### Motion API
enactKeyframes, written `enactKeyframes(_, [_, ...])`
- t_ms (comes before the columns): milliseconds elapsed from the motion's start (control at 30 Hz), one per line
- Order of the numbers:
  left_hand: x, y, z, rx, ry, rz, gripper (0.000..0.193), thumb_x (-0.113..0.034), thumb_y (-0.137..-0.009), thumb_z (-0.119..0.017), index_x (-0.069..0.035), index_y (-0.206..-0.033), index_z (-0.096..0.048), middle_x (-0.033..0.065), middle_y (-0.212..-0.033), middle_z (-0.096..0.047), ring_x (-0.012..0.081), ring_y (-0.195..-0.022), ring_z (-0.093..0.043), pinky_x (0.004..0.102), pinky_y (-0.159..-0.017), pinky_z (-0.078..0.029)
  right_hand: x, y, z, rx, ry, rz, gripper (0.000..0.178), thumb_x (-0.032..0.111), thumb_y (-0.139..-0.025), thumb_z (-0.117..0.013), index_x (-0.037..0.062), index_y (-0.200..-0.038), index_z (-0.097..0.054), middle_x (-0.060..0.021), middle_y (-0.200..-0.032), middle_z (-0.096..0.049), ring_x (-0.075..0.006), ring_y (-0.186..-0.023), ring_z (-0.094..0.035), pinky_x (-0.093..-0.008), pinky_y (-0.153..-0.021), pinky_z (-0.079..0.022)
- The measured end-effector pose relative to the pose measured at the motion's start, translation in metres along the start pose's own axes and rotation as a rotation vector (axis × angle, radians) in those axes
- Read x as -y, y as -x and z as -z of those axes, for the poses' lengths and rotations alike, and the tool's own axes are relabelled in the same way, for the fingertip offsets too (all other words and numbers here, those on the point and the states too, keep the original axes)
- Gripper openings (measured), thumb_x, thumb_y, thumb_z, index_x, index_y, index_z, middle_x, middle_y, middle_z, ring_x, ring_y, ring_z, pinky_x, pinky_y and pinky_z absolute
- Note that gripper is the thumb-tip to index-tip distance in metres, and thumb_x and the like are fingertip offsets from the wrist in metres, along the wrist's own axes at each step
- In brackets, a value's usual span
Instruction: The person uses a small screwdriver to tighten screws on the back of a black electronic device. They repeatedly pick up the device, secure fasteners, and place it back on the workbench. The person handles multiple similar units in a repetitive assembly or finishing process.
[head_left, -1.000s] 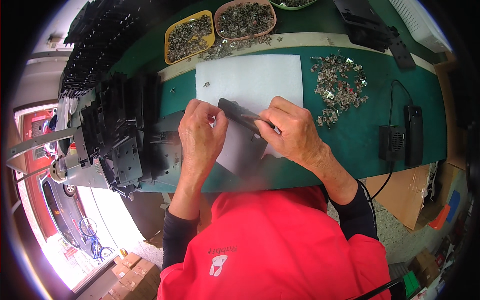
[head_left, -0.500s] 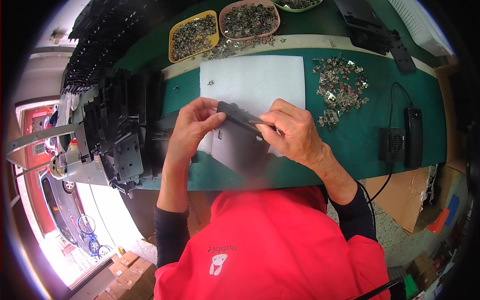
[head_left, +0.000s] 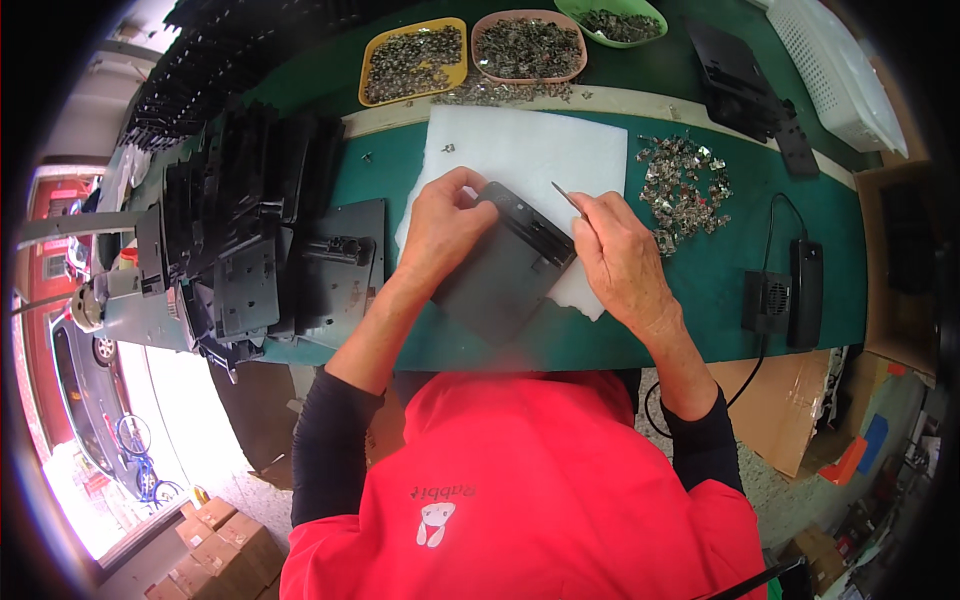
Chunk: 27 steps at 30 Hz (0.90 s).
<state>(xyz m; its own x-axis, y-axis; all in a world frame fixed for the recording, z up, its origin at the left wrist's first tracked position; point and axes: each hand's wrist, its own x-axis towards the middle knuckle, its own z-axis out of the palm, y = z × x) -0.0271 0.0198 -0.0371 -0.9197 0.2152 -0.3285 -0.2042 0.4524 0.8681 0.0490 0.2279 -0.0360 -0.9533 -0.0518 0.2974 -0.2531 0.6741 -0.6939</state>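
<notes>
A dark grey flat plastic panel [head_left: 500, 265] lies tilted on a white foam sheet [head_left: 530, 150] on the green worktable. My left hand [head_left: 445, 225] grips the panel's upper left corner, fingers curled over its edge. My right hand [head_left: 620, 255] rests at the panel's right edge and pinches thin metal tweezers [head_left: 568, 198], whose tip points up and left over the foam. Just right of that hand lies a loose pile of small metal clips [head_left: 685, 185].
Stacks of black plastic panels [head_left: 250, 240] fill the table's left. Yellow [head_left: 412, 60], pink [head_left: 528, 45] and green [head_left: 610, 20] trays of small metal parts stand at the back. A black box with a cable [head_left: 785, 295] sits right, a white basket [head_left: 835, 65] far right.
The panel has come down from a raised hold to lie flatter on the foam. My right hand has drawn back to its right edge with the tweezers lifted clear.
</notes>
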Motion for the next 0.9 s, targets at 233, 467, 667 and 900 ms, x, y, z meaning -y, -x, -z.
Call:
enactKeyframes(233, [0.008,0.002,0.018,0.143,0.217,0.016,0.025,-0.009,-0.088,-0.066,0.003,-0.109,-0.066,0.0065,-0.088,-0.071,0.0096,-0.075,-0.064,0.0242,-0.068,-0.051,0.028,-0.005,0.001,0.244,0.309,0.110,0.033,0.004,-0.090,-0.056,0.0081,-0.121,-0.064,-0.0102,-0.079,-0.060,-0.0282,-0.066,-0.064,-0.0389,-0.058,-0.052])
enactKeyframes(467, [0.012,0.003,0.013,0.102,0.240,0.058,0.022,-0.007,-0.088,-0.068,0.004,-0.107,-0.067,0.0079,-0.090,-0.072,0.0097,-0.075,-0.065,0.0242,-0.068,-0.053,0.028,-0.011,-0.020,0.314,0.557,0.110,0.039,0.015,-0.088,-0.056,0.0115,-0.127,-0.058,-0.0100,-0.082,-0.066,-0.0274,-0.068,-0.070,-0.0385,-0.059,-0.055])
enactKeyframes(667, [0.012,0.001,0.012,0.072,0.225,0.072,0.022,-0.006,-0.086,-0.068,0.005,-0.105,-0.068,0.0085,-0.089,-0.072,0.0099,-0.074,-0.065,0.0243,-0.068,-0.053,0.033,-0.013,-0.027,0.259,0.621,0.144,0.049,0.008,-0.080,-0.062,0.0118,-0.129,-0.062,-0.0064,-0.076,-0.062,-0.0227,-0.063,-0.067,-0.0346,-0.056,-0.055])
enactKeyframes(900, [0.010,0.004,0.009,0.054,0.248,0.052,0.022,-0.005,-0.085,-0.066,0.005,-0.105,-0.068,0.0087,-0.087,-0.072,0.0101,-0.074,-0.065,0.0244,-0.067,-0.052,0.036,-0.017,-0.028,0.304,0.669,0.140,0.052,0.007,-0.079,-0.062,0.0110,-0.130,-0.061,-0.0067,-0.076,-0.062,-0.0233,-0.062,-0.067,-0.0357,-0.056,-0.055])
